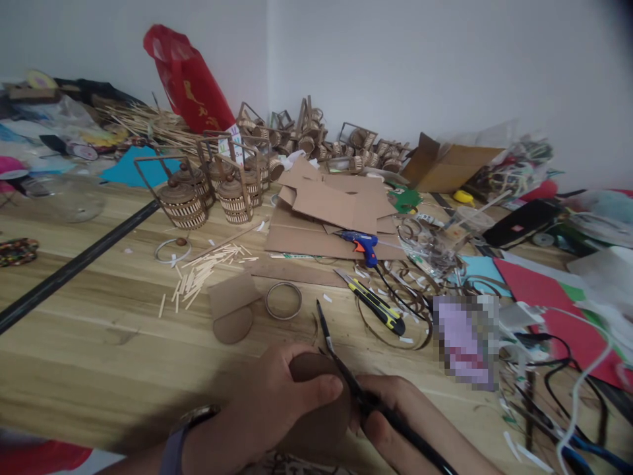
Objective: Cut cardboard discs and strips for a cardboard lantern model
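My left hand (267, 402) is closed on a brown cardboard piece (316, 422) with a rounded upper edge, thumb lying across its face. In my right hand (395, 409) is a slim black pointed tool (345, 373) with a shiny section near its tip. It slants across the cardboard's right edge, and its exact kind is unclear. Just beyond the hands lie a small ring (283, 301), a round cardboard piece (233, 326) and a cardboard strip (235, 295) overlapping it. A yellow-and-black utility knife (376, 305) rests farther right.
Small wooden sticks (198, 280) are scattered at left, near lidded miniature baskets (182, 203). A blue glue gun (361, 245) lies on cardboard sheets (331, 204). Coiled strips, cables and scissors with blue handles (573, 442) clutter the right. A red bag (190, 86) stands at the back.
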The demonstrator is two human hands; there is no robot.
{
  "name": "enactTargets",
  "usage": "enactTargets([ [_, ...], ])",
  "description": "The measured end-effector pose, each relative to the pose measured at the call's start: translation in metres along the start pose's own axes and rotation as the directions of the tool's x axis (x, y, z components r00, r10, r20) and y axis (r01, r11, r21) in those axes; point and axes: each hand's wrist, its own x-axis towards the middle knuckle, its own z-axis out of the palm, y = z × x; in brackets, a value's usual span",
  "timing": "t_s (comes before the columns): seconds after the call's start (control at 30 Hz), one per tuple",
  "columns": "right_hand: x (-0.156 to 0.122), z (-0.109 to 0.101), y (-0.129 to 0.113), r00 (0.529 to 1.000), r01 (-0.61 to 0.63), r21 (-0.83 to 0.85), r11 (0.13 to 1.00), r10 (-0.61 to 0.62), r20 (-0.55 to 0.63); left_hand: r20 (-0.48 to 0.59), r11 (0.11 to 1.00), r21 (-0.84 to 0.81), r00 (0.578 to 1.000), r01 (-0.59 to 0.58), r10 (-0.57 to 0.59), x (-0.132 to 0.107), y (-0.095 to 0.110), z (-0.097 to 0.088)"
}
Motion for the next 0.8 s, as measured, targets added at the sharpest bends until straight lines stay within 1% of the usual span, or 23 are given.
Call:
enactTargets([
  [0.17, 0.0037, 0.0013, -0.0018, 0.997, -0.025, 0.053, 0.998, 0.02, 0.081, -0.007, 1.0, 0.024, 1.0, 0.013, -0.013, 0.0014, -0.0042, -0.0017],
  [0.3, 0.0055, 0.0029, -0.0011, 0.996, -0.023, 0.134, 0.991, 0.012, 0.085, 0.027, 1.0, 0.022, 1.0, -0.016, 0.016, 0.003, -0.0087, -0.0033],
  [0.37, 0.0055, 0.0042, 0.0011, 0.996, -0.016, 0.153, 0.988, 0.003, 0.089, 0.041, 1.0, 0.017, 0.999, -0.009, 0.008, 0.0031, -0.0083, -0.0041],
  [0.5, 0.0049, 0.006, 0.0071, 0.994, -0.008, 0.157, 0.988, -0.009, 0.111, 0.073, 1.0, -0.005, 0.997, 0.02, -0.02, 0.0002, -0.0033, -0.0061],
  [0.63, 0.0035, 0.0035, 0.0052, 0.992, -0.029, 0.147, 0.989, 0.01, 0.127, 0.095, 1.0, -0.013, 0.995, 0.024, -0.023, -0.0025, -0.0016, -0.0083],
  [0.73, 0.0027, 0.0008, 0.0018, 0.992, -0.057, 0.099, 0.993, 0.046, 0.114, 0.101, 1.0, -0.026, 0.995, 0.004, -0.001, -0.0014, -0.0044, -0.0085],
  [0.8, 0.0027, -0.0002, 0.0014, 0.995, -0.062, 0.08, 0.995, 0.055, 0.086, 0.093, 0.997, -0.079, 0.996, -0.006, 0.014, 0.0001, -0.0065, -0.0075],
])
